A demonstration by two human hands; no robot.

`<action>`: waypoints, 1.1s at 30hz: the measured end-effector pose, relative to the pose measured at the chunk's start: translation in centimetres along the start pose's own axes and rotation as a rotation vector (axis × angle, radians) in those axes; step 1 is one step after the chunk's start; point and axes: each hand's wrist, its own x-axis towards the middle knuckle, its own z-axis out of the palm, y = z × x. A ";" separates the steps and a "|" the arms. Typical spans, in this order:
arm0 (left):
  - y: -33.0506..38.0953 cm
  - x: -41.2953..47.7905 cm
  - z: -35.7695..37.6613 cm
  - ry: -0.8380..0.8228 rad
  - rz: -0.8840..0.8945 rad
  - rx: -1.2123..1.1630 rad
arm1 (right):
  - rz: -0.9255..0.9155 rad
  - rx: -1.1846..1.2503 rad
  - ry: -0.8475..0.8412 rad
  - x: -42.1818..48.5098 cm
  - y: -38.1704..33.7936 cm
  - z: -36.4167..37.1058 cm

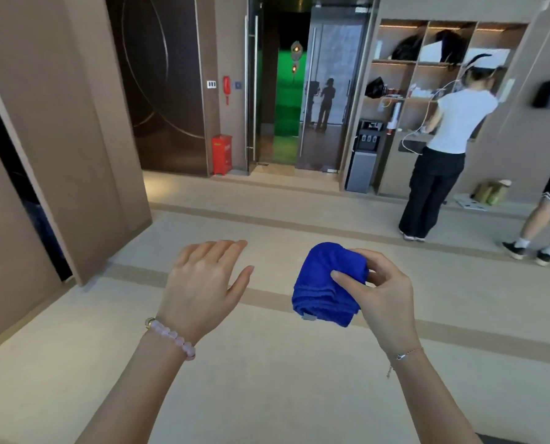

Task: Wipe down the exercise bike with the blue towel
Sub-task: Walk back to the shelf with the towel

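Beige floor (267,395) fronts a shelf unit (427,75) and a person (449,139) standing there. Right hand (385,293) pinches the folded blue towel (324,283); left hand (203,283) spread, holding nothing.

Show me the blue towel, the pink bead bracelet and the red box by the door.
blue towel (319,288), head view, on the bunched middle of the cloth.
pink bead bracelet (171,337), head view, on the beads across the wrist.
red box (221,154), head view, on its front face.
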 end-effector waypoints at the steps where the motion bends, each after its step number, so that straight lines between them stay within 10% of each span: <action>1: 0.6 0.7 0.5 0.003 0.022 -0.018 | 0.002 -0.006 0.025 0.2 0.1 -0.7; 33: -1.6 11.7 10.7 0.040 0.365 -0.273 | -0.004 -0.222 0.458 4.8 1.2 0.9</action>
